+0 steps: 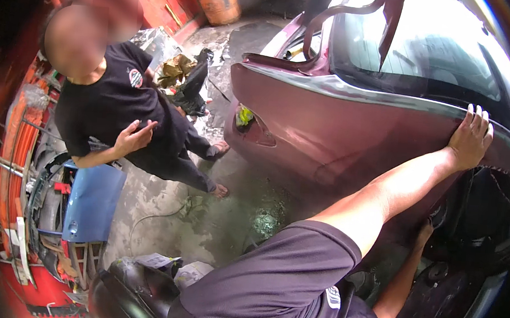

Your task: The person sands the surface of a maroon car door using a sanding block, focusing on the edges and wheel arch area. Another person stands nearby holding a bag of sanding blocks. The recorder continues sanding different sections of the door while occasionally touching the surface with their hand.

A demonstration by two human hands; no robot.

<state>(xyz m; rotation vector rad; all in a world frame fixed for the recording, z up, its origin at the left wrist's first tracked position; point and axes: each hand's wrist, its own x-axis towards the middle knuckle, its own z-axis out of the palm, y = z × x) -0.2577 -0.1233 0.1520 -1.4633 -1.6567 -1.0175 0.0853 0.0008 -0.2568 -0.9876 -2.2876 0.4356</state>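
A dull maroon car body panel [328,128] runs along the side of the car below its rear glass [416,52]. My left arm reaches up and across it. My left hand [472,139] lies on the panel's upper edge, fingers stretched out and slightly apart. Lower down, my right hand [425,231] is beside the dark opening [470,215] under the panel. Shadow hides its fingers, so I cannot tell whether it grips anything. Grey patches line the panel's top edge, and a yellow-green thing [244,116] shows in the hole at its end.
At the left stands another person [124,91] in dark clothes, one hand raised. Behind that person are a black plastic bag [192,86] and an orange drum [216,1]. A blue car panel [92,204] leans among stacked parts. Near me sits a black rounded object [133,292].
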